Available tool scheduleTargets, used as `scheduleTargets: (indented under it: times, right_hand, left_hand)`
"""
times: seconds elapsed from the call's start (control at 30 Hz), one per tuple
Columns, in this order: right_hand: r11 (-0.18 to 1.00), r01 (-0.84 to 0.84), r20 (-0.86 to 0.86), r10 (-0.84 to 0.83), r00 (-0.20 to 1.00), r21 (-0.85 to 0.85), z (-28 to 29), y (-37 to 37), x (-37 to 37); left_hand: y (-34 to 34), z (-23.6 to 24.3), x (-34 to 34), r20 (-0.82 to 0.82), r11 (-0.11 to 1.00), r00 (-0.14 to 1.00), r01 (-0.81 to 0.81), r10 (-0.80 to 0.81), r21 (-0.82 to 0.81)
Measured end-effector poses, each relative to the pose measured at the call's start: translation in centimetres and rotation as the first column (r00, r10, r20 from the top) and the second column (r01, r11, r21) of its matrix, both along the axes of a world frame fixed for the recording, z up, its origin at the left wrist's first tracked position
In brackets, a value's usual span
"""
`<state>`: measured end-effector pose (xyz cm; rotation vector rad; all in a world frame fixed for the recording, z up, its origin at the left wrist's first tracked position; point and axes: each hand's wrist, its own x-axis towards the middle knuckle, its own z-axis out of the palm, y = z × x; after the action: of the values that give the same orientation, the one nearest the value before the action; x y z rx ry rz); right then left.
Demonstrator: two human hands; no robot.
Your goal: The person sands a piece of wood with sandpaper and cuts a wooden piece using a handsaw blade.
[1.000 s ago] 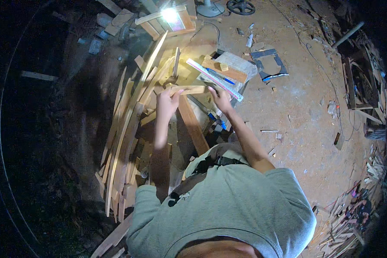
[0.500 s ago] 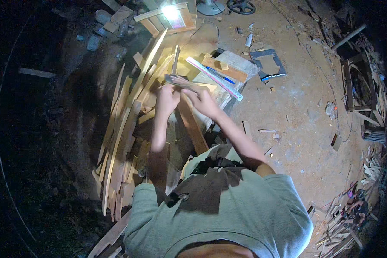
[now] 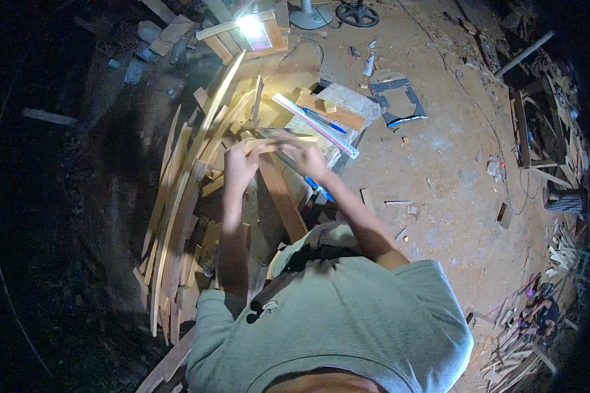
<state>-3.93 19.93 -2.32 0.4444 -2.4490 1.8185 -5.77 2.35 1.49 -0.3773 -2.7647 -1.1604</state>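
My left hand [image 3: 241, 165] is closed around a short, pale strip of wood [image 3: 263, 145], held crosswise above a brown plank. Fingers of my right hand [image 3: 304, 159] are at the strip's right part, smeared by motion, and I cannot make out whether they grip anything. Beyond the hands lie a white ruler [image 3: 316, 126] and a blue pen [image 3: 326, 122], the pen beside a brown board [image 3: 341, 116] with a small wood block [image 3: 330, 105] on it. A blue-handled tool [image 3: 318, 188] shows by my right wrist. The brown plank [image 3: 282, 200] runs from below the hands toward my body.
Long wooden strips [image 3: 177, 209] are piled to the left. A bright lamp [image 3: 252, 29] shines at a wooden frame at the far side. A dark flat piece with a cutout [image 3: 398, 101] lies on the dirt floor to the right. Scrap wood [image 3: 511, 340] is heaped at the lower right.
My hands have moved slightly nearer and to the left in the picture. The pale strip now shows between them, and the blue-handled tool has come into sight. The whole view has shifted a little.
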Motion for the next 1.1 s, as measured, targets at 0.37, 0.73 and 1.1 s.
scheduleTargets:
  times: [0.37,0.73,1.1]
  right_hand:
    - [0.980,-0.133,-0.184,0.105,0.977,-0.146,0.9,-1.7,0.0]
    - [0.969,-0.176,-0.267,0.126,0.956,-0.172,0.3,-3.0,-1.0]
    - [0.803,0.591,0.127,-0.580,0.804,-0.073,-5.4,8.0,-2.2]
  left_hand:
    - [-1.6,-1.6,-0.2,0.090,0.995,0.996,0.010,-0.019,0.097]
    - [-2.3,-3.1,-0.3,0.064,0.980,0.998,-0.013,0.000,0.201]
    - [-3.6,-0.4,3.2,0.208,0.661,0.976,-0.199,0.066,0.723]
